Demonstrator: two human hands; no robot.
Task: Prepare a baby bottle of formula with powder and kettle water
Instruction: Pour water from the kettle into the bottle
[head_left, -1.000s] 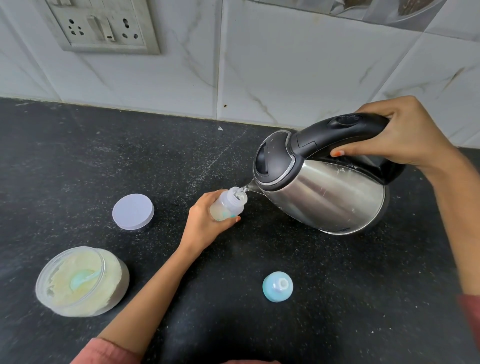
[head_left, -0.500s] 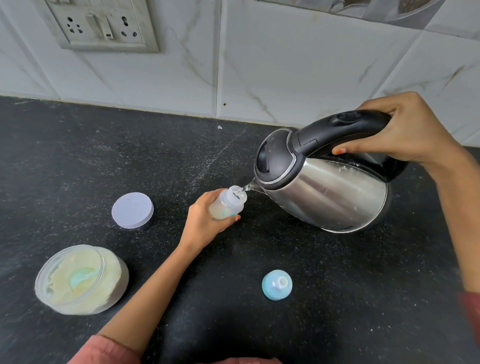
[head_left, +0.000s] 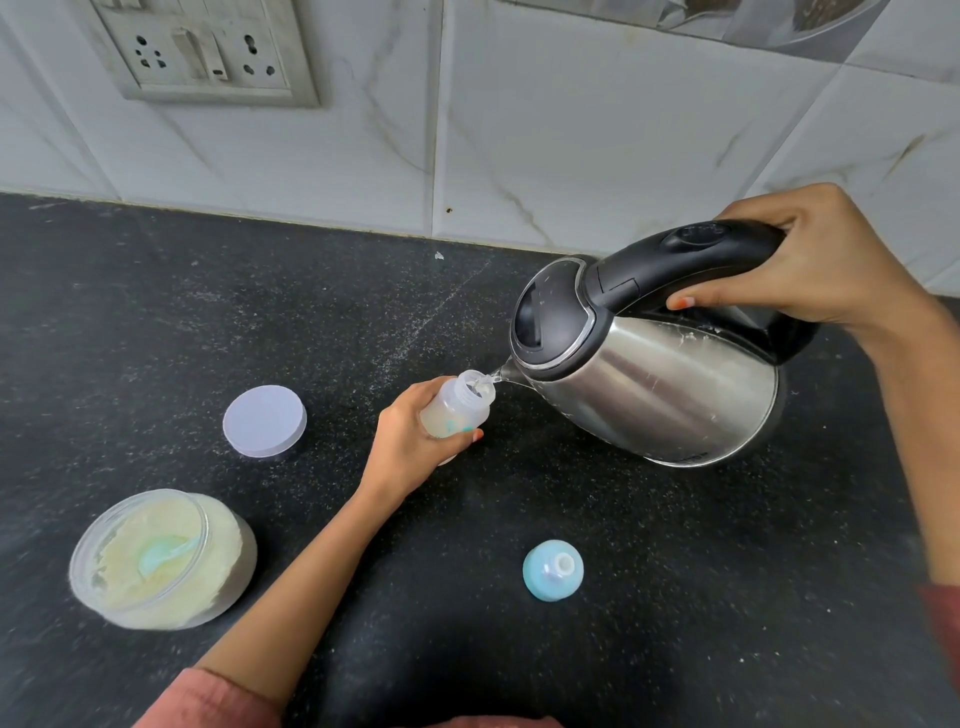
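Note:
My left hand (head_left: 410, 447) grips a small translucent baby bottle (head_left: 460, 405) that stands open-topped on the black counter. My right hand (head_left: 810, 260) holds the black handle of a steel kettle (head_left: 654, 374), tilted to the left. Its spout sits right over the bottle's mouth, and a thin stream of water runs into it. Pale liquid fills the bottle's lower part. The blue teat cap (head_left: 552, 570) lies on the counter in front of the bottle. An open jar of yellowish powder (head_left: 161, 561) with a blue scoop in it stands at the near left.
The jar's pale round lid (head_left: 264, 422) lies flat left of the bottle. A tiled wall with a socket plate (head_left: 202, 47) rises behind the black counter (head_left: 156, 312). White specks of powder streak the counter near the kettle.
Kettle and bottle stay in the same pouring pose. The kettle has risen slightly and water keeps flowing into the bottle. Nothing else has moved.

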